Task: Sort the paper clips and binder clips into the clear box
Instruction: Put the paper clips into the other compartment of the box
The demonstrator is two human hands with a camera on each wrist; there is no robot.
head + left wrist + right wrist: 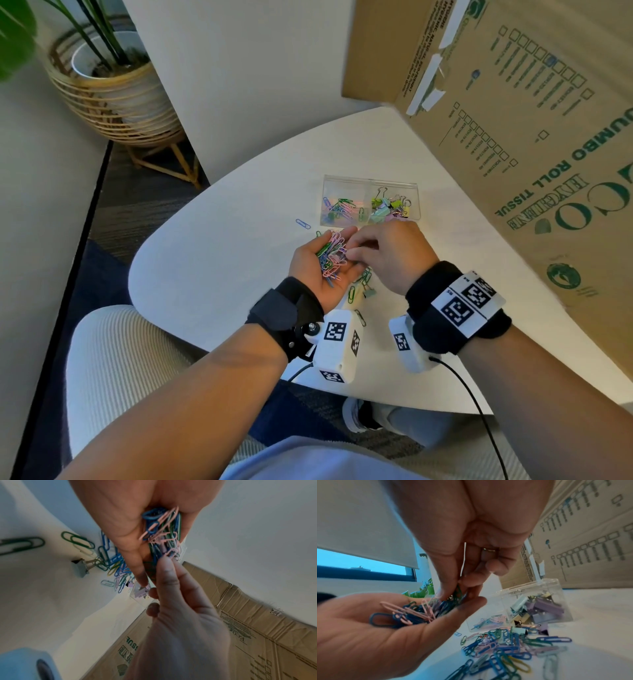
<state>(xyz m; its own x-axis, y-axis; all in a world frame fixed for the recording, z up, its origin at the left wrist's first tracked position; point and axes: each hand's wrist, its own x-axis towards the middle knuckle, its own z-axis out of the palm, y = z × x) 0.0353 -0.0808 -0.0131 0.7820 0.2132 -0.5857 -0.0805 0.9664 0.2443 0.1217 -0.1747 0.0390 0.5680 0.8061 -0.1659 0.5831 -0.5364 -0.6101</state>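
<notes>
My left hand lies palm up over the white table, carrying a heap of coloured paper clips. My right hand reaches into that heap from the right and pinches a few clips there, as the right wrist view shows. Just beyond the hands stands the clear box, with paper clips in its left compartment and binder clips in its right one. More loose clips lie on the table under my hands, with a grey-green binder clip among them.
A large cardboard box stands along the table's right side, close to my right wrist. One blue paper clip lies alone left of the clear box. A potted plant in a wicker basket sits on the floor at the far left.
</notes>
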